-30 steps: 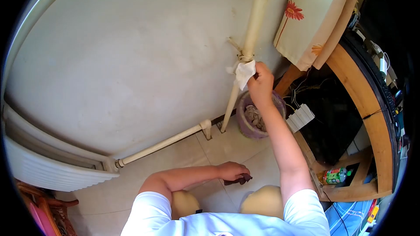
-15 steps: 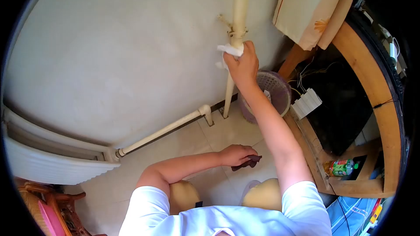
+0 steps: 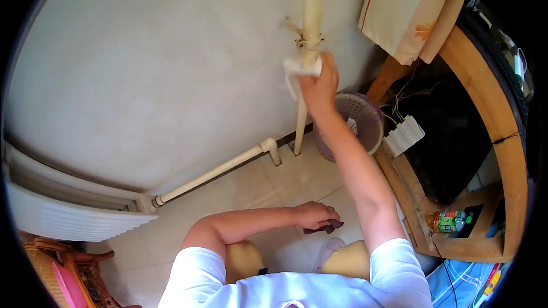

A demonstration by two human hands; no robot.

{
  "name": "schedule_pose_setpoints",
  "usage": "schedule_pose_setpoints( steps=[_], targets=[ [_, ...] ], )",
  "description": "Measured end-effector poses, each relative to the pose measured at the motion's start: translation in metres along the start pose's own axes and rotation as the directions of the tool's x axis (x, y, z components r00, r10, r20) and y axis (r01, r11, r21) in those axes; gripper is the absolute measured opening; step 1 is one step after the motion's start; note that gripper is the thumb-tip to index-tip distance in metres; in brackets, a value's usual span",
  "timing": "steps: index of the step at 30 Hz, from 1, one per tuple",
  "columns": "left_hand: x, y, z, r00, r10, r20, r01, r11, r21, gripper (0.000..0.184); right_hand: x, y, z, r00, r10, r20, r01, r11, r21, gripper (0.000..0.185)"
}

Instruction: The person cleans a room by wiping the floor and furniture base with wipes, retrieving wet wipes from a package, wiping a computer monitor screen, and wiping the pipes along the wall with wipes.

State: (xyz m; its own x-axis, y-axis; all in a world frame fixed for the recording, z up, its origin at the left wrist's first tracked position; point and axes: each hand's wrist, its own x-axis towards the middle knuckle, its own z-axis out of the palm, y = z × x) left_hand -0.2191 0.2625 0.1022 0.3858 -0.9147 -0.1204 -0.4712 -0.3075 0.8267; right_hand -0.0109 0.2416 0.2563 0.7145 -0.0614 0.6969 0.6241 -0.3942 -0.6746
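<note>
A white cloth (image 3: 302, 68) is wrapped partly around the cream vertical pipe (image 3: 312, 5), just below its bracket. My right hand (image 3: 321, 86) grips this cloth against the pipe, slightly blurred. Lower down, over the tiled floor and in front of my knees, my left hand (image 3: 315, 215) is closed on a dark maroon cloth (image 3: 326, 227). The cloth hangs out past its fingers. Whether the white thing is fabric or paper cannot be told.
Beside the pipe stands a purple waste basket (image 3: 365, 117). A wooden desk (image 3: 485, 97) with a white power strip (image 3: 404, 136) and a bottle (image 3: 448, 221) is at the right. A white radiator (image 3: 80, 211) and a wicker chair (image 3: 48, 262) are at the left.
My right hand has moved from beside the pipe bracket to just below it, with the white cloth now around the pipe. My left hand has shifted slightly right, still holding the maroon cloth.
</note>
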Motion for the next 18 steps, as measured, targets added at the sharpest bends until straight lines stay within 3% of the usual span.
schedule_pose_setpoints(
  steps=[3, 7, 11, 13, 16, 18],
  targets=[
    [0.001, -0.001, -0.011, 0.998, -0.054, 0.02, 0.053, 0.997, 0.055, 0.031, 0.023, -0.039, -0.009, 0.997, 0.072, -0.004, -0.072, 0.997, -0.022, 0.031],
    [-0.001, -0.007, -0.017, 0.994, -0.056, -0.092, 0.057, 0.998, 0.004, 0.031, -0.003, -0.015, -0.006, 0.982, 0.157, 0.107, -0.146, 0.983, -0.11, 0.029],
    [-0.002, -0.01, -0.012, 0.99, -0.047, -0.133, 0.041, 0.998, -0.045, 0.03, -0.007, -0.002, -0.014, 0.978, 0.04, 0.203, -0.003, 0.984, -0.18, 0.028],
    [0.001, -0.01, -0.01, 0.99, 0.011, -0.141, -0.015, 0.999, -0.032, 0.031, 0.003, -0.017, -0.014, 0.991, -0.132, -0.026, 0.126, 0.978, -0.166, 0.028],
    [-0.001, 0.004, -0.013, 0.996, 0.032, -0.077, -0.032, 0.999, 0.002, 0.032, 0.019, -0.049, -0.005, 0.994, -0.003, -0.111, -0.022, 0.974, -0.226, 0.021],
    [0.001, 0.007, -0.019, 1.0, 0.014, -0.02, -0.013, 0.998, 0.054, 0.033, 0.021, -0.045, -0.012, 0.996, -0.03, -0.088, 0.006, 0.967, -0.255, 0.02]
  ],
)
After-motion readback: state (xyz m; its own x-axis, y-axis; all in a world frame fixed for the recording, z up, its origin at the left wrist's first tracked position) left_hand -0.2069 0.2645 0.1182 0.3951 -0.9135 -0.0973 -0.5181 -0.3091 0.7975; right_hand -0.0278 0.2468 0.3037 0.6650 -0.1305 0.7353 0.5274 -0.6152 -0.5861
